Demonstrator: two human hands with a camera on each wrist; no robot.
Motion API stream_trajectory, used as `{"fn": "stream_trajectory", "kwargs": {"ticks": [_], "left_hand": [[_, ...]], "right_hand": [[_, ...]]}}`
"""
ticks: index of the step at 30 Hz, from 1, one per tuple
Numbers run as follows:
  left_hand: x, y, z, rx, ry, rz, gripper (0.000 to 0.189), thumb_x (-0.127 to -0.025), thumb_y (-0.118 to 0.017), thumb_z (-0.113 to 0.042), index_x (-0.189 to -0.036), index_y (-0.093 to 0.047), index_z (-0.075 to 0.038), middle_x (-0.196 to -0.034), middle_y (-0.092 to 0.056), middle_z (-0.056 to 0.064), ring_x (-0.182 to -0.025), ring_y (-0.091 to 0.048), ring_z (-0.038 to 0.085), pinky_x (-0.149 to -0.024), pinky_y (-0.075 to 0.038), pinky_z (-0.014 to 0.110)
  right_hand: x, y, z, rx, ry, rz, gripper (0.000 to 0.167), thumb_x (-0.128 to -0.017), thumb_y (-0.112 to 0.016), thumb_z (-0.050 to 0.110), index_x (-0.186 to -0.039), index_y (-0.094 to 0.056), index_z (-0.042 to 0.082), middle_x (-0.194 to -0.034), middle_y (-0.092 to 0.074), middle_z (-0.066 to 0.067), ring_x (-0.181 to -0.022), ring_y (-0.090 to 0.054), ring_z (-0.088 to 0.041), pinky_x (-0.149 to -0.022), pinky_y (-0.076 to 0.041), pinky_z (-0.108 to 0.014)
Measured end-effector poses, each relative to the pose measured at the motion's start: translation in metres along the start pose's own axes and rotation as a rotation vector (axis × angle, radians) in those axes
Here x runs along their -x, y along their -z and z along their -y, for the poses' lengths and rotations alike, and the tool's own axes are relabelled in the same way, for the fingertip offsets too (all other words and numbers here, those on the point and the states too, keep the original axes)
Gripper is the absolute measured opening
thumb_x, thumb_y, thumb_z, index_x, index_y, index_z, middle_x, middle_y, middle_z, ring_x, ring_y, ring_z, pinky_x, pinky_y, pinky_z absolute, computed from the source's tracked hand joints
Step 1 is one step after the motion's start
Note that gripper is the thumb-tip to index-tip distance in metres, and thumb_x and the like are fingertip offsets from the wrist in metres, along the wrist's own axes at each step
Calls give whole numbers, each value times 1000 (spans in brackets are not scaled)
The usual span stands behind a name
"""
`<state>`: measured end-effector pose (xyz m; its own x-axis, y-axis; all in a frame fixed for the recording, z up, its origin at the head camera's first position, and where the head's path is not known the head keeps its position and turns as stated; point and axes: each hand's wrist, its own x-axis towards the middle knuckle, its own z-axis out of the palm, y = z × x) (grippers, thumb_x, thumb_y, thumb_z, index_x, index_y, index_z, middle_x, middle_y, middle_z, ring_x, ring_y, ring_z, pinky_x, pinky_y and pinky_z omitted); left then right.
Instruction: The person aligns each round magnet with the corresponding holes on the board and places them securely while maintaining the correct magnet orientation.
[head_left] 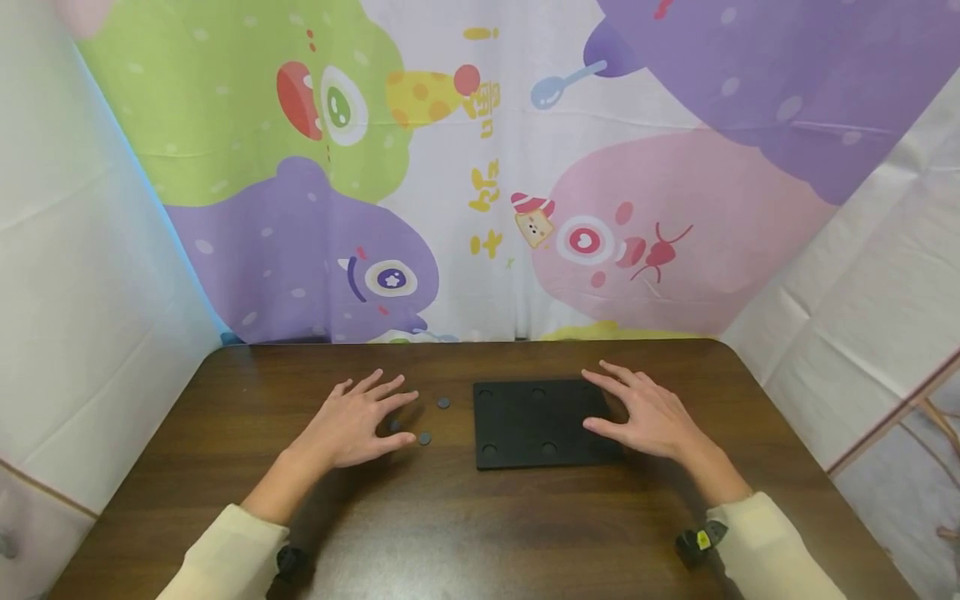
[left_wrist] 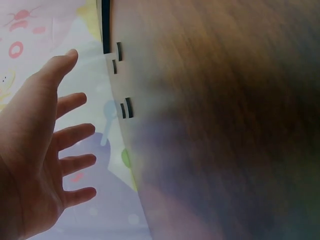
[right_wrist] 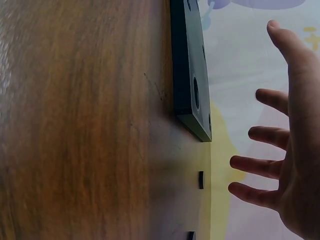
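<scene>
A flat black board [head_left: 540,425] with round recesses lies right of the table's middle. My right hand [head_left: 651,414] hovers over its right end with the fingers spread, holding nothing. My left hand [head_left: 360,423] is held over the table left of the board, fingers apart and empty. Close to its fingertips lie small dark discs, one farther back [head_left: 443,402] and one by the thumb tip [head_left: 424,438]; another disc [head_left: 394,426] shows between thumb and forefinger. The left wrist view has several discs [left_wrist: 129,107]. In the right wrist view two more discs, including one [right_wrist: 201,180], lie beyond the board's end.
The brown wooden table [head_left: 465,533] reaches back to a curtain [head_left: 480,292] printed with cartoon figures. White cloth hangs along the left side [head_left: 97,250] and right side [head_left: 847,317]. Bands with small dark devices [head_left: 693,546] sit at the wrists.
</scene>
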<state>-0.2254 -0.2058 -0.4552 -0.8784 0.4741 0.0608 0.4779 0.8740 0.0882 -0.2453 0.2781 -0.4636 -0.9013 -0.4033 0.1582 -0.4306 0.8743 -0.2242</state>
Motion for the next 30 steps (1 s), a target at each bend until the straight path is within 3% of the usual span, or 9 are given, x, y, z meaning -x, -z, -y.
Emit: {"fn": "stream_trajectory", "kwargs": {"ticks": [10,30], "left_hand": [[0,-5,-2,0,-1,14,72,-104,-65,-68,-161,-63,-24,-171,-59,13,-161,-53,47,-122,-45,77],[-3,-10,-9,-7,-46,-50,69,-103,-71,-65,-156,-68,-21,-161,-67,15,-147,-64,44,-107,-55,71]], "right_hand": [[2,-3,0,-5,1,9,79,-99,-74,65,-166,-57,28,-171,-56,-18,-143,-64,-50,-99,-61,-71],[-2,-6,2,-7,-23,66,78,-98,-70,71,-163,-61,29,-171,-57,-18,-145,-63,-49,-99,-62,-70]]}}
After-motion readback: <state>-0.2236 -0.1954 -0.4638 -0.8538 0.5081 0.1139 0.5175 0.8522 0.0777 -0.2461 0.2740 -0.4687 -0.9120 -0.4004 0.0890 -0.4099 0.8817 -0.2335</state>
